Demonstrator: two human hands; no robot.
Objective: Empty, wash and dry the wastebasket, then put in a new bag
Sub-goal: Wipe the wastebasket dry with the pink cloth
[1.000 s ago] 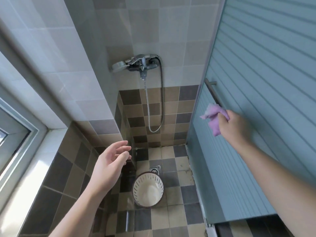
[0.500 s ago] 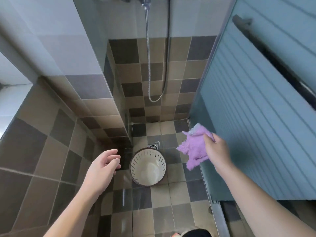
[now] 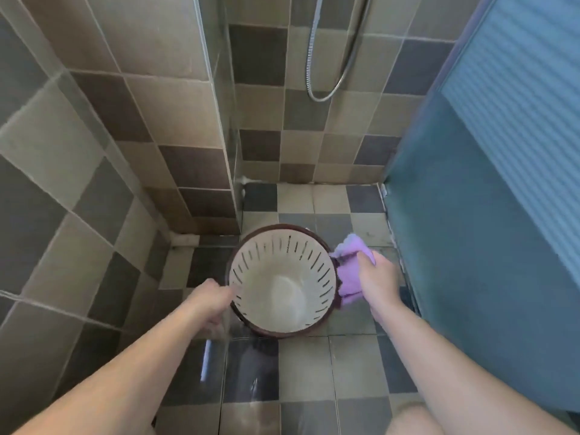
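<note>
The wastebasket (image 3: pixel 282 282) stands upright on the checkered floor tiles (image 3: pixel 354 365), near the middle of the view, with its mouth open to the camera. Its inside is cream-white with a ring of narrow slots around the upper wall, and a dark brown rim runs round the outside. Nothing shows inside it (the base looks bare and pale).

The left hand (image 3: pixel 208 301) is at the left edge of the rim. It is blurred, so I cannot tell whether the fingers clasp the rim or only touch it. The right hand (image 3: pixel 375 282) is at the right side of the basket, fingers curled tight around a purple cloth (image 3: pixel 346 277). The cloth is bunched up, and it lies against the outer right wall of the basket, just below the rim.

Beyond the basket, the far wall is tiled in beige, brown and grey squares, and a metal shower hose (image 3: pixel 332 92) hangs down it in a loop. A tiled wall corner (image 3: pixel 219 120) juts out on the left, with its foot just beside the basket. On the right stands a blue ribbed door panel (image 3: pixel 508 152), close to the right forearm. The floor nearest the camera shines wet.
</note>
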